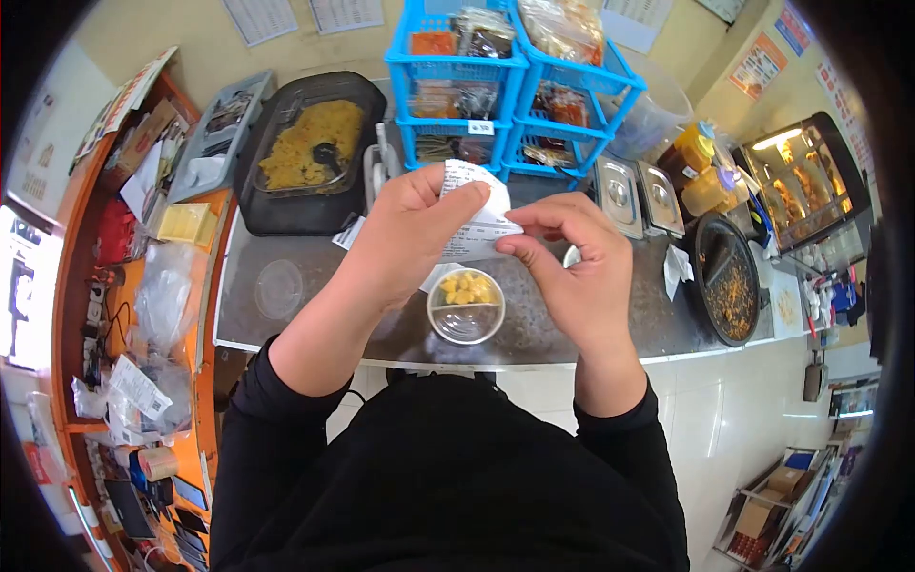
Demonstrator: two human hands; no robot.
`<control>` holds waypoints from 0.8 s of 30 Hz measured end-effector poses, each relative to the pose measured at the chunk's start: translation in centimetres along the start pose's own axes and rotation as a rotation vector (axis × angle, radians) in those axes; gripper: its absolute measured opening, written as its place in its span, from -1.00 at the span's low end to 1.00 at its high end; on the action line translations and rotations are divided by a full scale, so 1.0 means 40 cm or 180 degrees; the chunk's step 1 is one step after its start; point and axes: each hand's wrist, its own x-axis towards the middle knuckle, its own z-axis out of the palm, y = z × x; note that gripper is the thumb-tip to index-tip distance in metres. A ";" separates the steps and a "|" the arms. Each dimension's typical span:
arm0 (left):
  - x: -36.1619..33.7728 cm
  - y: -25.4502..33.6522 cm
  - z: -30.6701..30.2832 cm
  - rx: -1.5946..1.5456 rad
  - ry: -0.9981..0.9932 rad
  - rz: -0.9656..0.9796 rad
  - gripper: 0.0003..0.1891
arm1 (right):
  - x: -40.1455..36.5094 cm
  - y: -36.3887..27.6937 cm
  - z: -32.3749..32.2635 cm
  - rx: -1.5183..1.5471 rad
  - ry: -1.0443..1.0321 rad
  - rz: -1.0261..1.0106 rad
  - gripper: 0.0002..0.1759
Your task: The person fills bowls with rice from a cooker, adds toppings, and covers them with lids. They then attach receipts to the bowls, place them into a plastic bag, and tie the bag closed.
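Note:
My left hand [419, 224] pinches a printed paper receipt [474, 235] between thumb and fingers, above the counter. At the receipt's right edge, the thumb and forefinger of my right hand [581, 262] close on its corner. The paper is creased, and part of it folds over near my left thumb. Below the receipt, close to the counter's front edge, stands a round bowl [466, 324] with a clear cover and yellow food pieces in its far half. Something pale and round behind my right fingers is mostly hidden.
Blue stacked baskets [457, 119] with bagged items stand at the back. A black tray [257, 214] bears a container of yellow food [315, 143] at left. A clear lid [279, 289] lies nearby. Lidded steel pans [620, 197] and a dark round pan [721, 296] are at right.

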 end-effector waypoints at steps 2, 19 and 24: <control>-0.005 0.027 -0.017 0.0037 0.0072 0.0154 -0.83 | 0.020 -0.006 0.023 0.0132 -0.0011 0.0037 -0.82; 0.047 0.034 -0.085 0.0079 0.0292 -0.0436 -0.79 | 0.045 0.048 0.108 0.0045 0.0274 -0.0247 -0.89; 0.071 0.021 -0.059 -0.0094 0.0318 -0.0378 -0.80 | 0.055 0.054 0.070 -0.0650 0.0273 -0.0578 -0.89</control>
